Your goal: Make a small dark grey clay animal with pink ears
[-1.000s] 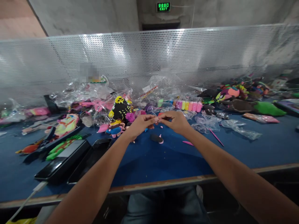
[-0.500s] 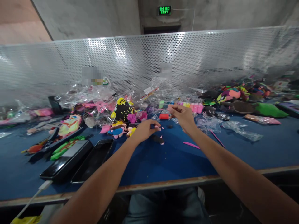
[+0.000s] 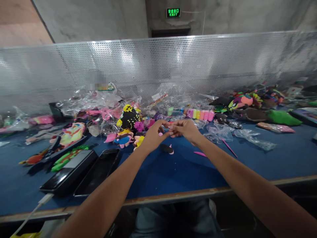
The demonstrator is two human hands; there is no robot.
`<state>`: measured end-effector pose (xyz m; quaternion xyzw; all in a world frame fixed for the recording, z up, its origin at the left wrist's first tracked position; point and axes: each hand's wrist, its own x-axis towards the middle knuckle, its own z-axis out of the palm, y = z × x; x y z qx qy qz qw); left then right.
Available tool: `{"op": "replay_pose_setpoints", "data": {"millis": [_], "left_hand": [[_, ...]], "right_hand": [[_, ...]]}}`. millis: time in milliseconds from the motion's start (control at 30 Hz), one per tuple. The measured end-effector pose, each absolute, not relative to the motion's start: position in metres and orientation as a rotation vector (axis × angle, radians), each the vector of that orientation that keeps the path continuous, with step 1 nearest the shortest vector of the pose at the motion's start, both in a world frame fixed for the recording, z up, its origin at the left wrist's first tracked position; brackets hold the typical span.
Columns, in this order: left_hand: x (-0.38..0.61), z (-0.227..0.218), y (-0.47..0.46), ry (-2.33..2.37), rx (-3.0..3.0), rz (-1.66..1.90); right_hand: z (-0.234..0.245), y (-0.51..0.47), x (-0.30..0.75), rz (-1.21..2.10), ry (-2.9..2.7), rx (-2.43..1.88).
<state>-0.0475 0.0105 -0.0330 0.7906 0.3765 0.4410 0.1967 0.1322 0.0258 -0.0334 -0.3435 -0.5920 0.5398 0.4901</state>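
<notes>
Here, a small pink clay bit (image 3: 160,134) sits pinched in the fingertips of the left hand (image 3: 154,135), above the blue table (image 3: 173,175). The right hand (image 3: 186,129) meets it fingertip to fingertip with its fingers closed, but whether it grips the bit too is too small to tell. Bare mat lies open from the hands to the near edge. Just below them lies a black clay lump (image 3: 166,148), with a pink tool (image 3: 199,153) near it. Two phones (image 3: 81,170) lie to the left. Clay figures and bags crowd behind.
</notes>
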Motion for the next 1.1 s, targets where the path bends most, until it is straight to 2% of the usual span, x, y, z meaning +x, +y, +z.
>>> {"op": "replay_pose_setpoints", "data": {"millis": [333,433,600,667,933,1100], "left_hand": [[-0.053,-0.031,0.015,1.057,2.223,1.425],[-0.056,-0.030,0.017,1.141,2.189,1.456],[-0.055,-0.031,0.018,1.163,2.123,1.430],[-0.055,-0.032,0.019,1.111,2.119,1.400],[-0.053,-0.035,0.023,1.088,1.959,1.308],[-0.054,-0.038,0.028,1.049,1.718,1.394]], "right_hand": [[-0.032,0.015,0.125,1.344,-1.534,-0.754],[-0.032,0.017,0.127,1.169,-1.665,-0.803],[-0.032,0.019,0.131,0.475,-1.892,-0.900],[-0.032,0.018,0.132,0.311,-1.919,-0.884],[-0.032,0.020,0.134,0.207,-1.909,-0.831],[-0.035,0.023,0.134,0.246,-1.896,-0.773]]}}
